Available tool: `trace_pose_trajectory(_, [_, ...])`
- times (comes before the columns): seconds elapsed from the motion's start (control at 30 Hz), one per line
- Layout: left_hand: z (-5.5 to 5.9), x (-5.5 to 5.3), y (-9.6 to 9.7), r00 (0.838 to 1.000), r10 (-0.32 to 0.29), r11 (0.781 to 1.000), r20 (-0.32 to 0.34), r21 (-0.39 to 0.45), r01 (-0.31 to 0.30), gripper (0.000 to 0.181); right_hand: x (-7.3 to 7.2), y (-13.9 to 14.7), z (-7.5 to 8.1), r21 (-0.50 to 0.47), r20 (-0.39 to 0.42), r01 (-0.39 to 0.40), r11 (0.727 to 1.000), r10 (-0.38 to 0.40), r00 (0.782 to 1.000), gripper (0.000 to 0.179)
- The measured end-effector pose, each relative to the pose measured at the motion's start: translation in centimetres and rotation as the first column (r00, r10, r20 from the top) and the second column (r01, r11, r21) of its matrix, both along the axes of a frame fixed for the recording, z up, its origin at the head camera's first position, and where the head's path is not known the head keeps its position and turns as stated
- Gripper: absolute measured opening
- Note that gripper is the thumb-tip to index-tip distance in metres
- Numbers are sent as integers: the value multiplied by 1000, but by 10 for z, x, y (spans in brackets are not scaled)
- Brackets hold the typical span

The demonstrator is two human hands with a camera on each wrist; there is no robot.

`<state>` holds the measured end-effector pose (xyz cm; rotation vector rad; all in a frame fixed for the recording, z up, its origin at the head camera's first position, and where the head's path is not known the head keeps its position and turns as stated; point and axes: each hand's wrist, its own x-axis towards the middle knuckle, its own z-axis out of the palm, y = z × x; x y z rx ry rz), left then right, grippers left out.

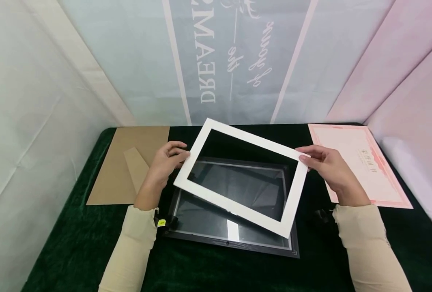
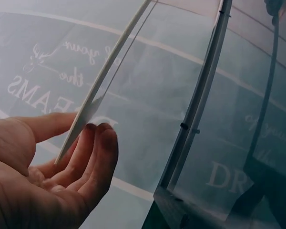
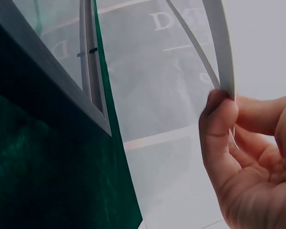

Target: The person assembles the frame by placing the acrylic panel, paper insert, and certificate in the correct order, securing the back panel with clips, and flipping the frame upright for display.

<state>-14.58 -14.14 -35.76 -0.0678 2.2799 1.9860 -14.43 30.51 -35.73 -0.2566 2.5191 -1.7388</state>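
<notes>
A white picture mat [image 1: 234, 209] with a rectangular opening is held tilted above a dark picture frame [image 1: 234, 244] with a glass pane. My left hand [image 1: 166, 162] pinches the mat's left edge between thumb and fingers. At the opposite side, my right hand [image 1: 323, 164] pinches the mat near its upper right corner. From the left wrist, the mat [image 2: 102, 78] appears nearly edge-on between the thumb and fingers. In the right wrist view, the fingers [image 3: 214, 129] and thumb hold the mat's edge, with the picture frame [image 3: 52, 62] apart from them below.
On the left lies a brown backing board [image 1: 108, 170] with a folded-out stand strip [image 1: 136, 166]. A pink-bordered certificate [image 1: 351, 150] lies on the right. Dark green velvet cloth [image 1: 80, 251] covers the table, and printed fabric walls [image 1: 146, 61] enclose its back and sides.
</notes>
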Motion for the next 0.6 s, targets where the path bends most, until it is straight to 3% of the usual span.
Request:
trace_pose_trajectory(0.23, [1, 0, -5, 992, -117, 993, -50, -17, 116, 39, 0, 1, 1, 97, 5, -83, 992, 83, 997, 26])
trace_pose_trajectory(0.6, [3, 0, -4, 982, -179, 982, -55, -64, 176, 51, 1, 1, 5, 168, 38, -152, 974, 147, 988, 29])
